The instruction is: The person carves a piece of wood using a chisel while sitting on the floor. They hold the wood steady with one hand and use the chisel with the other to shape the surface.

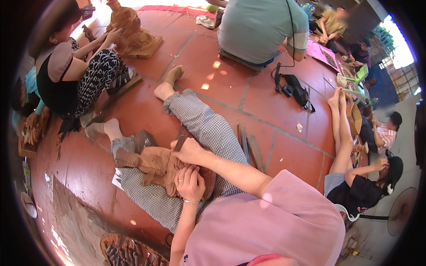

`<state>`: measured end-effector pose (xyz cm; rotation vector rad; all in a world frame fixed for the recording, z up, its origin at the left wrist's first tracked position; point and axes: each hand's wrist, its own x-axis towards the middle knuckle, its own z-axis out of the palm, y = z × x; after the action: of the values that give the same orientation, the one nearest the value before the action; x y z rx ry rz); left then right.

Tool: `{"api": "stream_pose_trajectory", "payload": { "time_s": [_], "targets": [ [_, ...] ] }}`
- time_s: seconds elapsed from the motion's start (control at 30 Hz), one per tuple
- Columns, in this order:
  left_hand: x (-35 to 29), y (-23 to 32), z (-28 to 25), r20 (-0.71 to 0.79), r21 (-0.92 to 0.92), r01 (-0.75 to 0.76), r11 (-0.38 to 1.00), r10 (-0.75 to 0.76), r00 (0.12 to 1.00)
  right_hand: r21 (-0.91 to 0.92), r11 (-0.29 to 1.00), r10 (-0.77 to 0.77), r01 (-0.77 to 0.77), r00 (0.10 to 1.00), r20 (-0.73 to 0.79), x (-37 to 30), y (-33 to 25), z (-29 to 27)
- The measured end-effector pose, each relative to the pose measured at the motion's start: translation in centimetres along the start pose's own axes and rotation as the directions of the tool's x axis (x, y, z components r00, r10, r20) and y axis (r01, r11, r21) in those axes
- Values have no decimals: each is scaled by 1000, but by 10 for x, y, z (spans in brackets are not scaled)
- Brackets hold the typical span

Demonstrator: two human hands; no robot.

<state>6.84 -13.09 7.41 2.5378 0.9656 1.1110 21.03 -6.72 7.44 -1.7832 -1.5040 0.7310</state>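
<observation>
A brown carved figure [156, 163], apparently wood, lies across my lap on my checkered trousers. My left hand [191, 184], with a ring and a bracelet, is bent over the near right part of the carving and grips it. Just above it, my right hand [191, 150] is closed around a dark brown flat strip [180, 143], held against the upper side of the carving. The strip's lower end is hidden by my fingers. My two hands are close together. A dark block [144, 140] sits beyond the carving, between my legs.
Wooden sticks [255, 153] lie right of my leg on the tiled floor [199, 48]. A round basket of carving tools [128, 252] stands at lower left. A black bag [296, 91] lies ahead right. Several people sit around; one touches a large carving [128, 33].
</observation>
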Motion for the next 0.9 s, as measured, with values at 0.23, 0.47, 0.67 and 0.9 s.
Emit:
{"api": "stream_pose_trajectory", "payload": {
  "time_s": [0.23, 0.47, 0.67, 0.9],
  "targets": [
    [-8, -6, 3, 11, 5, 27, 1000, -27, 1000, -175, 963, -233, 206, 962, -146, -20, -23, 8],
    [-1, -5, -7, -5, -64, 61, 996, -62, 998, 522, 788, 353, -327, 934, 52, 1, 0, -30],
    [-8, -7, -2, -39, -71, 79, 994, -82, 996, 674, 665, 358, -322, 929, 91, -18, -4, -27],
    [-10, -7, 4, -76, -77, 93, 993, -99, 992, 141, 990, -30, 16, 995, 94, -19, -11, -15]
  ]
}}
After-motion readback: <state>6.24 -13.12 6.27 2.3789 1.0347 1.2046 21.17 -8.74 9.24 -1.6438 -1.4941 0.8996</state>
